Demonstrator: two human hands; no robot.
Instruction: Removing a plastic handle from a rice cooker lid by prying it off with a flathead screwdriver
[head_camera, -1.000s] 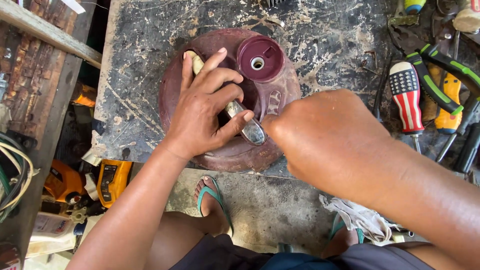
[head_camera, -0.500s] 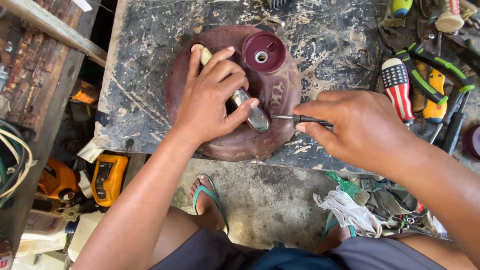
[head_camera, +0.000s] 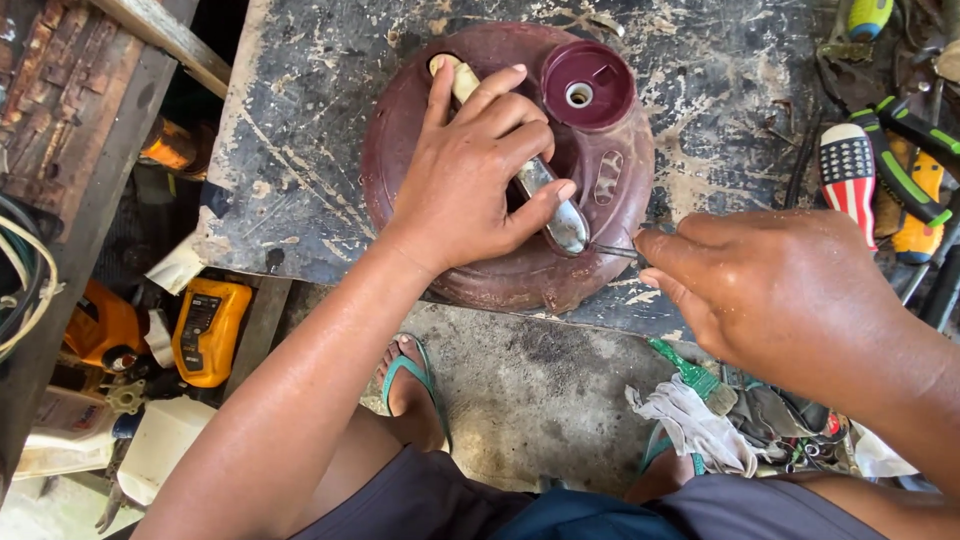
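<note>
A round maroon housing (head_camera: 400, 130) lies flat on the worn dark workbench (head_camera: 300, 130), with a small maroon cap (head_camera: 588, 85) on its upper right. My left hand (head_camera: 470, 170) presses down on it, fingers laid over a metal strip (head_camera: 555, 210) that runs from a cream end piece (head_camera: 452, 72) to a rounded silver tip. My right hand (head_camera: 770, 290) grips a thin screwdriver; only its dark shaft (head_camera: 612, 251) shows, the tip meeting the silver end of the strip.
Several screwdrivers lie at the bench's right, one with a striped handle (head_camera: 848, 165). Below the bench are a yellow meter (head_camera: 207, 330), rags (head_camera: 695, 425) and a green brush. My sandalled foot (head_camera: 410, 385) rests on the concrete floor. A wooden rail (head_camera: 165, 40) crosses the top left.
My right hand has drawn back to the right off the housing, uncovering the screwdriver shaft. The left hand stays on the strip. The view has shifted slightly.
</note>
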